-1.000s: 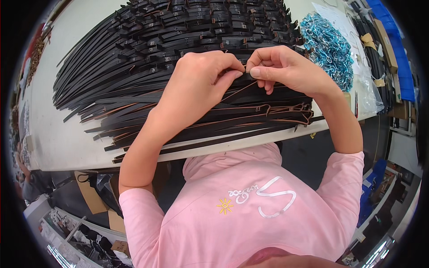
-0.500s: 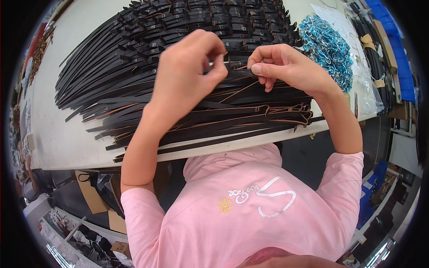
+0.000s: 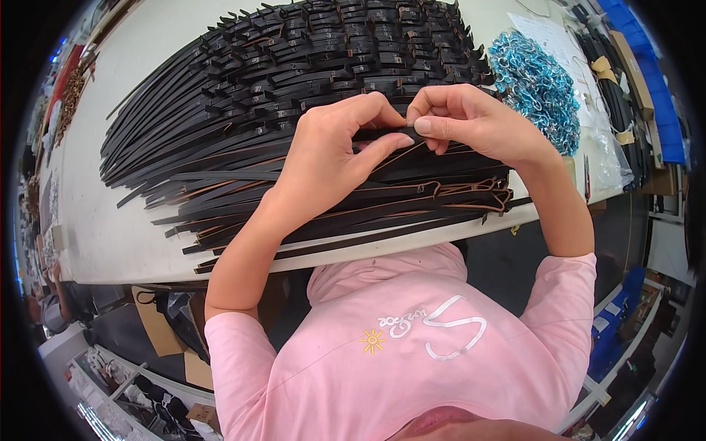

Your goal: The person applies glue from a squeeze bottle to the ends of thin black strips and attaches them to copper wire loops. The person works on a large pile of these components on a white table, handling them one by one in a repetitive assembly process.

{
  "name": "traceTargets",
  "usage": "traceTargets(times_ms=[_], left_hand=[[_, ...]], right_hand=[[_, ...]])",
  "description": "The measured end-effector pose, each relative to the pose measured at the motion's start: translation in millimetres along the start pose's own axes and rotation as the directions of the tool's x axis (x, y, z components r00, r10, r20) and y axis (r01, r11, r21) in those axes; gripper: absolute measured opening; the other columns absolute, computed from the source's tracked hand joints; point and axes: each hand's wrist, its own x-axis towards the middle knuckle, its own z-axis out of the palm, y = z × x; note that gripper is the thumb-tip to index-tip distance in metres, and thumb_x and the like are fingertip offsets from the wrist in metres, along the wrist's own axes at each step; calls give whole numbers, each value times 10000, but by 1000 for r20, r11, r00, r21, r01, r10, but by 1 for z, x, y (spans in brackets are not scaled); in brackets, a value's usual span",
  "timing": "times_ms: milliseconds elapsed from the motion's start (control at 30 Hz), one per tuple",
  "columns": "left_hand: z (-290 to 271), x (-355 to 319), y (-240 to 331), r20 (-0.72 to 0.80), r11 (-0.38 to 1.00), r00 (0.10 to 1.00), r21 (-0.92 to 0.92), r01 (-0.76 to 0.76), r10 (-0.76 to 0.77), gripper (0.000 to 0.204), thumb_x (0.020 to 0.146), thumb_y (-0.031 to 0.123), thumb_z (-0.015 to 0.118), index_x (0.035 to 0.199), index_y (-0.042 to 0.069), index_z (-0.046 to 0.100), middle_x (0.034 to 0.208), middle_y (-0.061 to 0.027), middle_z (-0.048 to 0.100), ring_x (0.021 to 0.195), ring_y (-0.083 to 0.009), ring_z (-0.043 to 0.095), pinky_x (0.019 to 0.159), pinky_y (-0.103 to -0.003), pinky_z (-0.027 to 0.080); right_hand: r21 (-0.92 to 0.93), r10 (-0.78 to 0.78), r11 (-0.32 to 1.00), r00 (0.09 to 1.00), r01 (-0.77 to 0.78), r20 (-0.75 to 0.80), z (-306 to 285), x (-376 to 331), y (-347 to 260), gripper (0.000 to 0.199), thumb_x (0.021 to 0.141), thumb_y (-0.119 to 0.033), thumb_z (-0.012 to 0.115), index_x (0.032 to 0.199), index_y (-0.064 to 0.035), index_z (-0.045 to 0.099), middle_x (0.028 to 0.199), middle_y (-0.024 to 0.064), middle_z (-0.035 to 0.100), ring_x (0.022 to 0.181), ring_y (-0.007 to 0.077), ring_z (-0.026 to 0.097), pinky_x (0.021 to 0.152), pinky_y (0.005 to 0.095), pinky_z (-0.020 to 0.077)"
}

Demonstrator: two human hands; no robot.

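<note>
Straps [image 3: 169,110], black with brown edges, were spread in a deep layered heap over a pale table [image 3: 88,220], filling the upper middle of the frame, with loose ends fanned toward the left. Above the near part of this heap, close to the centre of the frame, a black strap [image 3: 379,134] appeared to be held by the right hand [image 3: 478,128], whose thumb and forefinger were pinched together. The left hand [image 3: 334,143] was placed just beside it, thumb and forefinger curved with a narrow gap between their tips; whether the strap was gripped there could not be told. Judged from this pose, a small part of the strap was being worked by fingertip, the fine detail hidden by the fingers. For the next move, a steady right pinch and a precise closing of the left fingertips seemed to be called for. Blue and silver links [image 3: 533,84] were heaped at upper right, beside the straps. A pink shirt [image 3: 412,367] was shown at lower centre.
</note>
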Motion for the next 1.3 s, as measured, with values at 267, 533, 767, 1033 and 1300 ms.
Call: traceTargets(times_ms=[267, 533, 767, 1033, 1300], left_hand=[[4, 6, -9, -340, 998, 939, -36, 48, -57, 141, 976, 117, 651, 903, -2, 630, 696, -64, 657, 631, -105, 639, 598, -255, 501], [-21, 4, 6, -36, 987, 994, 131, -93, 99, 193, 909, 169, 731, 996, -3, 709, 864, -60, 708, 836, -152, 656, 760, -287, 497], [3, -10, 2, -7, 861, 975, 470, -192, 221, 327, 844, 59, 739, 1169, 98, 723, 770, -78, 666, 590, -218, 618, 535, -314, 475], [12, -12, 8, -123, 903, 973, 411, -128, 194, 310, 871, 36, 724, 1179, 70, 721, 740, -61, 558, 573, -167, 503, 522, -300, 418], [12, -14, 4, -117, 969, 986, 232, -87, 117, 261, 888, 26, 711, 1148, 20, 709, 749, -65, 545, 586, -142, 487, 537, -280, 403]], right_hand=[[30, -6, 1000, 1000, 6, -2, -1, -3, 2, 231, 1001, -241, 632, 1029, -13, 617, 790, -22, 586, 721, 60, 550, 697, 213, 469], [13, -65, 998, 998, 65, -8, 0, -10, 0, 200, 1004, -217, 622, 1008, -18, 605, 803, -23, 578, 743, 57, 549, 703, 217, 468], [-356, -309, 909, 925, 218, -221, 21, -27, -6, 123, 957, -103, 643, 1033, -8, 627, 870, 24, 649, 807, 97, 622, 764, 243, 504], [-581, -550, 767, 745, 272, -378, 43, -27, 8, 160, 872, -11, 679, 1028, -18, 643, 982, 91, 687, 860, 222, 719, 767, 314, 583], [-888, -784, 412, 577, 206, -230, 45, -18, 6, 170, 810, -40, 750, 966, -72, 692, 1120, 95, 660, 1111, 307, 620, 879, 389, 533]])
